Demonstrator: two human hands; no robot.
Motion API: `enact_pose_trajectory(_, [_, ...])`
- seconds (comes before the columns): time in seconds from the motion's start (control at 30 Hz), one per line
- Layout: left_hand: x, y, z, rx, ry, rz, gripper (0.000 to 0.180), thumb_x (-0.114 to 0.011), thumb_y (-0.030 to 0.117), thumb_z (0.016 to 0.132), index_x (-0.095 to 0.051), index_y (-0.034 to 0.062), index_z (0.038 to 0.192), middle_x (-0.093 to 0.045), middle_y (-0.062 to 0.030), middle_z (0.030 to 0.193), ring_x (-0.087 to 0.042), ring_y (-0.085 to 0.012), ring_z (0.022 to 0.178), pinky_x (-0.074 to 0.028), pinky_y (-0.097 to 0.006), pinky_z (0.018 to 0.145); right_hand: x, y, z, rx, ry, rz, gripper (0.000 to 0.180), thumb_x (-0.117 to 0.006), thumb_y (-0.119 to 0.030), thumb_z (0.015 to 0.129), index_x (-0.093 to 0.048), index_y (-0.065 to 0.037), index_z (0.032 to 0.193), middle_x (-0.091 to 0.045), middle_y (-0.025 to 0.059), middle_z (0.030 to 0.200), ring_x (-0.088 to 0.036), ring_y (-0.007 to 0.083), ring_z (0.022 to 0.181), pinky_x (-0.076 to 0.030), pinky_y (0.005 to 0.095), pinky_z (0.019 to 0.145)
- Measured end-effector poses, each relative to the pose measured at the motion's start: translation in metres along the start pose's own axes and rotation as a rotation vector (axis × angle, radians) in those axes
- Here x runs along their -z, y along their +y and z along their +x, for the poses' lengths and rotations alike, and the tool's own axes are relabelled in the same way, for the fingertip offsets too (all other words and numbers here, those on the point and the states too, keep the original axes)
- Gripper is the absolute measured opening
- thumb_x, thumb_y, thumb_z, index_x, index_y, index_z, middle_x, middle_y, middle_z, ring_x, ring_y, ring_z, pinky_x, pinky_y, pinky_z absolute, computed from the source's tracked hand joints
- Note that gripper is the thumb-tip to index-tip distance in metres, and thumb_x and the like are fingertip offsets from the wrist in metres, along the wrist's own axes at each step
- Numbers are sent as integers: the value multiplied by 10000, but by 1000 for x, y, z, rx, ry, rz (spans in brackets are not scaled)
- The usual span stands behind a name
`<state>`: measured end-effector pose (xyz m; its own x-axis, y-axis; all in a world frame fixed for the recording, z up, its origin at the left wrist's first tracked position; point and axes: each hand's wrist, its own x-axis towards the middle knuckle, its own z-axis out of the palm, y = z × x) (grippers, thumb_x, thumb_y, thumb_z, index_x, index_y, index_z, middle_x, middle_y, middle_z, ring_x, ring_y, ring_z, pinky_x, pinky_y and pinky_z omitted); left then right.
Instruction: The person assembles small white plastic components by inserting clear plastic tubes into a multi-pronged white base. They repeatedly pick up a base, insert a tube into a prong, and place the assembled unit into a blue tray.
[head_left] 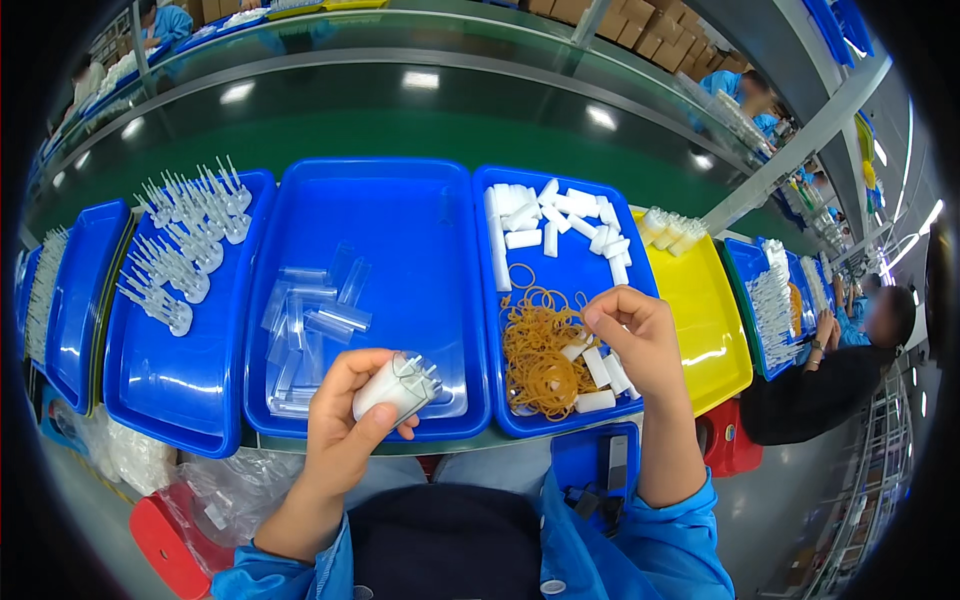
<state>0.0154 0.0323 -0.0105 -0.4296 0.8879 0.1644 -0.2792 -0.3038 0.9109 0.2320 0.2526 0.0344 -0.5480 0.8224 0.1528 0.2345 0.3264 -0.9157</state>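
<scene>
My left hand (345,415) is closed round a white bundle (392,392) with several thin white stems at its upper right end. In front of my chest it is held tilted, over the near edge of a blue tray (375,185). Clear plastic tubes (310,325) lie loose in that tray. My right hand (640,335) is pinched above a heap of tan rubber bands (540,350), with a thin band loop (581,298) at its fingertips. White foam-like blocks (560,215) lie at the far side of the rubber bands' blue tray (490,260), and more lie beside the heap.
Further left, a blue tray (165,385) holds rows of white stemmed parts (195,235). A yellow tray (715,345) with white bundles (672,230) stands at the right. Beyond the trays runs a green conveyor belt (400,115). Another person (835,375) sits at the right.
</scene>
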Motion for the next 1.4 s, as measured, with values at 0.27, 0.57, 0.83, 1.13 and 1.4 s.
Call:
enact_pose_trajectory(0.27, [0,1,-1,13,-4,24,471,-619,275,926,-472,-46,1238,-627,-153,1004,-637,-169,759,-527,-275,597,2,-8,3,145,62,-253,104,-609,-90,919,-588,-18,847,-627,79,746,-628,189,698,-465,289,612])
enact_pose_trajectory(0.57, [3,0,0,18,-2,27,460,-597,298,953,-484,-33,1252,-640,-129,993,-603,-134,722,-464,-226,555,4,3,1,-330,-52,1055,263,-546,-122,960,-535,-29,1206,-643,133,1034,-620,189,912,-481,299,757])
enact_pose_trajectory(0.83, [4,3,1,25,-72,35,413,-577,217,963,-494,-39,1276,-638,-111,1015,-575,-95,741,-466,-212,604,-10,11,-1,-85,-24,208,236,-600,-37,914,-604,14,1144,-674,94,932,-615,134,743,-462,230,624])
enact_pose_trajectory(1.13, [-4,11,1,133,-76,-110,387,-504,169,1003,-497,-22,1339,-621,-88,1063,-529,-92,767,-452,-233,693,-25,-21,-27,-153,-219,992,243,-536,86,879,-519,-14,1100,-598,244,1271,-704,163,764,-461,162,475])
enact_pose_trajectory(1.4, [-13,10,-12,-44,2,126,321,-599,108,953,-542,-28,1237,-600,-77,1106,-584,-98,887,-476,-221,731,-76,-70,-46,498,-359,-326,601,-861,-284,680,-515,-71,1123,-516,189,1403,-628,266,1146,-481,477,965])
